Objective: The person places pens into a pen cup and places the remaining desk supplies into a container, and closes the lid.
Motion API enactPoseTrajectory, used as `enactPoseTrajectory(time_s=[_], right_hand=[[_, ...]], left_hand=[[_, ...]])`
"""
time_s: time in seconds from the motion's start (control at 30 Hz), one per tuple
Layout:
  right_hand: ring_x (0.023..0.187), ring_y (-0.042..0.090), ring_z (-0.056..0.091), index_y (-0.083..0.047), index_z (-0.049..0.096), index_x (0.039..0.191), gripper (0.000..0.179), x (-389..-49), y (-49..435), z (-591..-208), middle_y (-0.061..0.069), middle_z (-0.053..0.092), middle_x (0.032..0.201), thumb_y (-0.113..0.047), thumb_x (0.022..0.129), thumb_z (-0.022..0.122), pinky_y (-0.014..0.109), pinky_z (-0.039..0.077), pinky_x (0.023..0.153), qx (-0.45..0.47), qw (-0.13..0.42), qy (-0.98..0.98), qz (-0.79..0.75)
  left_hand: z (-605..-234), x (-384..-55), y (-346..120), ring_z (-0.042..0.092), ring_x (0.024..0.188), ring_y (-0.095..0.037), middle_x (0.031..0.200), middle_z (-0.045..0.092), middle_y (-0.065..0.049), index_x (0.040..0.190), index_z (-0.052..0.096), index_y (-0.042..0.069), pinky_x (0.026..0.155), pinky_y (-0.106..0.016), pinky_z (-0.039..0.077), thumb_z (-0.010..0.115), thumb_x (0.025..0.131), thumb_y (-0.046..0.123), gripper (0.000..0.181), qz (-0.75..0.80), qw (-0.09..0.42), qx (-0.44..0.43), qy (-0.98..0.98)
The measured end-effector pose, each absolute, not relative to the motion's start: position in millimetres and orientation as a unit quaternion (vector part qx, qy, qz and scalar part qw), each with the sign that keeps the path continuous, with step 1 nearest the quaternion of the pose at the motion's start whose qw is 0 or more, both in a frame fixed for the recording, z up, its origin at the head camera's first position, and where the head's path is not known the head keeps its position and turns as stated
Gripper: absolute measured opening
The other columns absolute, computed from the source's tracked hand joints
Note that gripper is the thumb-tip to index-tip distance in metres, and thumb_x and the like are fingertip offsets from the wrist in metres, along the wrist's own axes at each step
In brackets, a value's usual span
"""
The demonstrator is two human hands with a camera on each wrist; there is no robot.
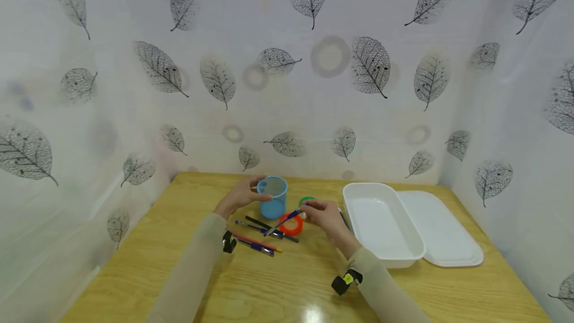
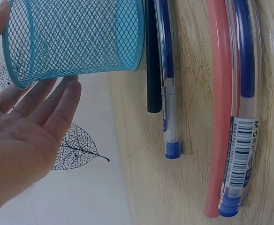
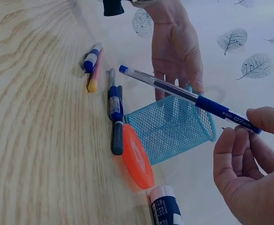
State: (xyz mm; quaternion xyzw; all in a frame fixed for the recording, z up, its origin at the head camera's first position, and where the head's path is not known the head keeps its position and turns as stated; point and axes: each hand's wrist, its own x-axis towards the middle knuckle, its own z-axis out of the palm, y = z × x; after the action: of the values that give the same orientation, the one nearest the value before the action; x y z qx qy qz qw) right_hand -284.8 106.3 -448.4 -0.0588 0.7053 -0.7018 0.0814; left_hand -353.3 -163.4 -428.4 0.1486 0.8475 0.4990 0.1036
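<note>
A light-blue mesh pen cup (image 1: 274, 207) stands upright near the back of the table. My left hand (image 1: 242, 195) holds it at the rim, thumb on the near side and fingers behind. Between thumb and fingertips, my right hand (image 1: 328, 219) pinches a clear pen with a blue grip (image 3: 174, 92). That pen slants down to the left, in front of the cup and apart from it. Below lie a dark pen or pencil (image 2: 153, 70), another blue pen (image 2: 170, 103), a pink pencil (image 2: 216, 117) and a blue pen with a barcode label (image 2: 242, 140).
An orange ring (image 3: 138, 159) lies beside the cup, with a green round item (image 1: 307, 198) behind it. A dark-and-white cylinder (image 3: 166, 206) is near the ring. On the right are a white tub (image 1: 414, 248) and a white lid (image 1: 444, 228). A leaf-patterned curtain surrounds the table.
</note>
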Motion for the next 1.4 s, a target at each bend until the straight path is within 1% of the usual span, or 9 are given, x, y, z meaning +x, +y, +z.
enactPoseTrajectory(time_s=[0.1, 0.2, 0.4, 0.47, 0.67, 0.8, 1.07, 1.27, 1.4], right_hand=[[0.079, 0.021, 0.067, 0.009, 0.064, 0.119, 0.037, -286, 106, -446, 0.002, 0.07, 0.096, -0.016, 0.092, 0.07, 0.047, 0.055, 0.09, -0.055, 0.071, 0.697, -0.711], [0.08, 0.023, 0.068, 0.005, 0.066, 0.119, 0.035, -287, 106, -445, 0.003, 0.071, 0.098, -0.018, 0.092, 0.069, 0.048, 0.054, 0.091, -0.048, 0.06, 0.698, -0.712], [0.083, 0.017, 0.067, -0.001, 0.069, 0.12, 0.036, -293, 105, -445, 0.01, 0.07, 0.115, -0.024, 0.092, 0.07, 0.032, 0.056, 0.086, -0.012, 0.023, 0.683, -0.73], [0.081, 0.013, 0.066, -0.002, 0.07, 0.119, 0.037, -296, 104, -444, 0.008, 0.071, 0.114, -0.026, 0.091, 0.071, 0.029, 0.057, 0.083, -0.003, 0.008, 0.67, -0.742], [0.075, 0.013, 0.062, 0.001, 0.07, 0.116, 0.032, -299, 101, -442, 0.0, 0.072, 0.099, -0.019, 0.091, 0.071, 0.034, 0.057, 0.082, -0.001, -0.019, 0.624, -0.781], [0.074, 0.013, 0.062, 0.002, 0.07, 0.117, 0.032, -299, 99, -439, -0.003, 0.071, 0.097, -0.017, 0.092, 0.07, 0.028, 0.057, 0.076, 0.004, -0.032, 0.618, -0.786], [0.089, 0.02, 0.057, 0.0, 0.067, 0.123, 0.032, -307, 96, -431, 0.001, 0.061, 0.095, -0.017, 0.096, 0.064, 0.027, 0.057, 0.076, -0.015, -0.058, 0.619, -0.783], [0.087, 0.012, 0.055, -0.005, 0.066, 0.126, 0.033, -309, 95, -432, 0.001, 0.061, 0.105, -0.02, 0.098, 0.061, 0.023, 0.056, 0.076, -0.017, -0.066, 0.616, -0.785], [0.093, 0.016, 0.058, -0.01, 0.065, 0.129, 0.036, -310, 93, -427, 0.005, 0.06, 0.115, -0.027, 0.098, 0.06, 0.023, 0.056, 0.08, -0.008, -0.071, 0.626, -0.776]], left_hand=[[-428, -352, -164, 0.045, 0.134, -0.043, 0.146, 0.047, -0.024, 0.151, 0.035, 0.004, 0.106, -0.057, 0.042, 0.078, 0.085, 0.023, 0.081, 0.501, 0.098, 0.151, 0.847], [-429, -350, -164, 0.046, 0.133, -0.041, 0.145, 0.048, -0.021, 0.151, 0.037, 0.008, 0.105, -0.056, 0.043, 0.08, 0.083, 0.028, 0.082, 0.505, 0.095, 0.152, 0.844], [-430, -350, -165, 0.049, 0.131, -0.038, 0.143, 0.051, -0.019, 0.151, 0.038, 0.01, 0.104, -0.052, 0.046, 0.081, 0.081, 0.032, 0.085, 0.51, 0.094, 0.156, 0.841], [-430, -352, -166, 0.049, 0.131, -0.038, 0.143, 0.051, -0.019, 0.151, 0.037, 0.01, 0.104, -0.052, 0.046, 0.081, 0.081, 0.032, 0.085, 0.509, 0.091, 0.159, 0.841], [-433, -353, -167, 0.047, 0.133, -0.038, 0.145, 0.048, -0.021, 0.151, 0.037, 0.009, 0.105, -0.051, 0.044, 0.082, 0.081, 0.031, 0.086, 0.521, 0.092, 0.156, 0.834], [-436, -352, -167, 0.05, 0.131, -0.037, 0.143, 0.05, -0.019, 0.149, 0.04, 0.011, 0.104, -0.05, 0.046, 0.082, 0.079, 0.032, 0.085, 0.522, 0.089, 0.153, 0.834], [-436, -354, -166, 0.048, 0.132, -0.042, 0.145, 0.047, -0.023, 0.151, 0.036, 0.009, 0.105, -0.053, 0.045, 0.08, 0.083, 0.031, 0.084, 0.528, 0.086, 0.163, 0.829], [-433, -349, -167, 0.043, 0.136, -0.042, 0.149, 0.042, -0.022, 0.153, 0.032, 0.008, 0.107, -0.055, 0.041, 0.078, 0.085, 0.028, 0.084, 0.533, 0.097, 0.161, 0.825], [-433, -346, -168, 0.043, 0.136, -0.042, 0.149, 0.043, -0.022, 0.153, 0.031, 0.007, 0.107, -0.055, 0.041, 0.078, 0.085, 0.029, 0.086, 0.534, 0.099, 0.16, 0.824]])
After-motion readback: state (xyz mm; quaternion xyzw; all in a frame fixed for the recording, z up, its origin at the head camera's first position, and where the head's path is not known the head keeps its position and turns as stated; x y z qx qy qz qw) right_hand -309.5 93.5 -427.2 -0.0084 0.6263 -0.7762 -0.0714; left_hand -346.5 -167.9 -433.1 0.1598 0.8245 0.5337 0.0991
